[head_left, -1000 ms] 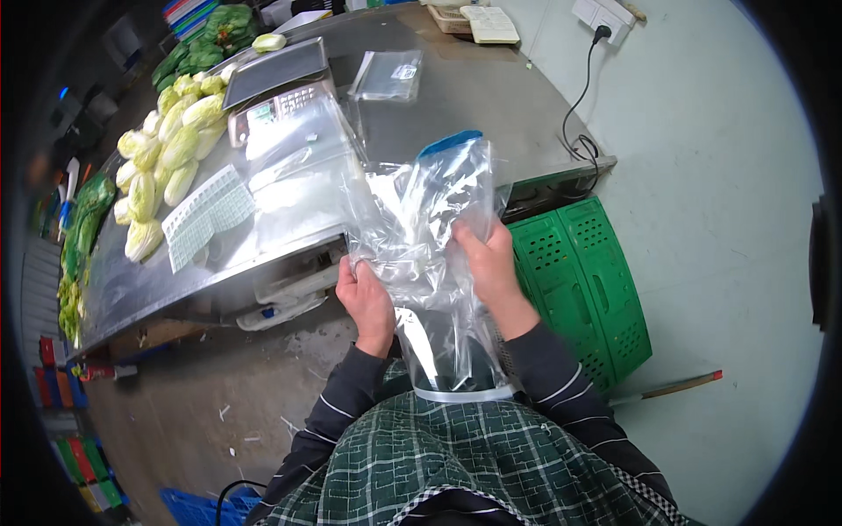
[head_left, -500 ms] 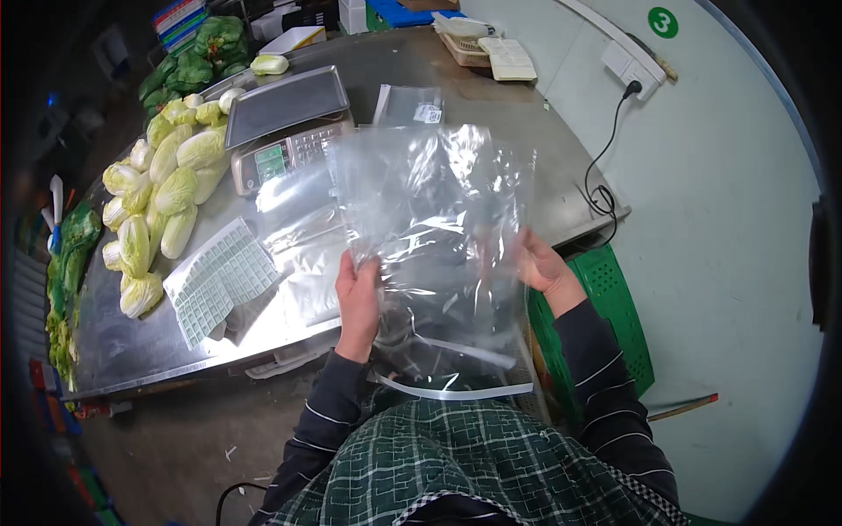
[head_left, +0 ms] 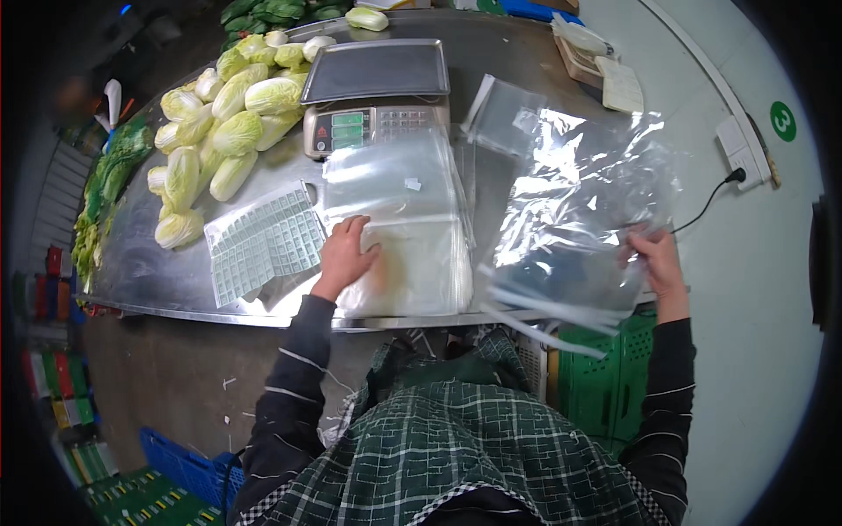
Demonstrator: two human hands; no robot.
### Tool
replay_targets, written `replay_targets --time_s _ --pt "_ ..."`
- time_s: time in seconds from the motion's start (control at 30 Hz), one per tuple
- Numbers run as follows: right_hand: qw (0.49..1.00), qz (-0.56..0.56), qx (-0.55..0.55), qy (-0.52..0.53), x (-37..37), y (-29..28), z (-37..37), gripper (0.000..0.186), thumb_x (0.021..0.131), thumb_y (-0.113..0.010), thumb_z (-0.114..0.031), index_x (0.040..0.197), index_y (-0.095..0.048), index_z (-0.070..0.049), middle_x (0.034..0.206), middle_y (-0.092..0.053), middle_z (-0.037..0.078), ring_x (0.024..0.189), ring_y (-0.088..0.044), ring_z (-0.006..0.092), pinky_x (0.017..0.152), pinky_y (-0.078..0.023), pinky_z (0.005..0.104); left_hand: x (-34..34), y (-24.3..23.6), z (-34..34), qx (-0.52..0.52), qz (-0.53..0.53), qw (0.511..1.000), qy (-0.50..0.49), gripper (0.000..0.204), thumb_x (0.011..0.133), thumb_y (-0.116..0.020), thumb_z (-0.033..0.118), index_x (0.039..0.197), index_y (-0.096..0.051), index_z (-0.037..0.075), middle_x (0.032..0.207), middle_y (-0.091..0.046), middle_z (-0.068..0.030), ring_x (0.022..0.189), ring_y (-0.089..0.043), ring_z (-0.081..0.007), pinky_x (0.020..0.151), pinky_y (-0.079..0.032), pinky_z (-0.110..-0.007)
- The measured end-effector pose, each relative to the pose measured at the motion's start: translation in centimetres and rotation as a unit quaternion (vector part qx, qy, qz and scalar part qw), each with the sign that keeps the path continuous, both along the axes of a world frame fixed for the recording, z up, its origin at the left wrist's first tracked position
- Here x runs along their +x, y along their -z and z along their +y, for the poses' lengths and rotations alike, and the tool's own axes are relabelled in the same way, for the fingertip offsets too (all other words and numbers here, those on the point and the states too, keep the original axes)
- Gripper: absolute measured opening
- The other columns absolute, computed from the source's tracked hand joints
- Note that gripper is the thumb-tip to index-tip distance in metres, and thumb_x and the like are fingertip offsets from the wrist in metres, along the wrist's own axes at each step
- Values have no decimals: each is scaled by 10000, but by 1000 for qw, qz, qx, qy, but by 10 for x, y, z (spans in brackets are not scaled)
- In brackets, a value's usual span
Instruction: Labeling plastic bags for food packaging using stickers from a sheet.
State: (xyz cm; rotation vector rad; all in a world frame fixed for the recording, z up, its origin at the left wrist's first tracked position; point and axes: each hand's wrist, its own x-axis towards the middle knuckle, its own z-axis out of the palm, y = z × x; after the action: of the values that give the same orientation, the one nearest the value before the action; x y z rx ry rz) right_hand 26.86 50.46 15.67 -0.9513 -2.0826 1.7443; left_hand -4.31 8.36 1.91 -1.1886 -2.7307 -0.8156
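My right hand (head_left: 653, 263) pinches the right side of some clear plastic bags (head_left: 561, 206), which hang over the right part of the steel table with their white-edged strips toward me. A flat stack of clear plastic bags (head_left: 412, 263) lies in front of the scale (head_left: 377, 79), a small white label on it. At this stack's left edge is my left hand (head_left: 346, 254), fingers apart and holding nothing. Left of that hand lies a creased sheet of pale green labels (head_left: 267, 245). How many bags my right hand holds is not clear.
Napa cabbages (head_left: 237, 131) are heaped left of the scale. Behind the held bags lies another clear packet (head_left: 500, 114). A basket (head_left: 574, 61) and notepad (head_left: 620, 85) stand at the back right, near the wall socket (head_left: 732, 145). Green crates (head_left: 605, 377) sit below the table's right end.
My left hand has let go of the bags and come down at the stack. My right hand has carried them to the right. The view has shifted left, uncovering the stack and scale.
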Motion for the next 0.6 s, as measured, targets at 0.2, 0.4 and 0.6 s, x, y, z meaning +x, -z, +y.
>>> replay_targets --time_s 0.2,0.4,0.6 --pt "994 -32 99 -36 -53 -69 19 160 821 -639 -106 904 -615 29 831 -644 77 756 -609 145 710 -478 287 -51 1 -10 -315 14 948 46 664 558 -754 282 1156 -541 90 1044 -600 -89 971 -591 -321 826 -476 -412" --pt "983 58 143 -101 -103 -68 29 175 832 -627 -98 922 -627 51 886 -634 58 820 -597 137 761 -462 277 -71 -32 15 -414 -183 889 71 521 500 -808 323 912 -672 34 874 -676 -152 850 -646 -280 761 -495 -360" --pt "986 59 -61 -141 -152 -56 18 198 824 -632 -83 959 -642 63 961 -622 63 854 -580 129 755 -457 254 -63 -46 -32 -75 -440 891 81 377 629 -774 193 939 -669 5 811 -676 -80 771 -616 -162 764 -480 -306"
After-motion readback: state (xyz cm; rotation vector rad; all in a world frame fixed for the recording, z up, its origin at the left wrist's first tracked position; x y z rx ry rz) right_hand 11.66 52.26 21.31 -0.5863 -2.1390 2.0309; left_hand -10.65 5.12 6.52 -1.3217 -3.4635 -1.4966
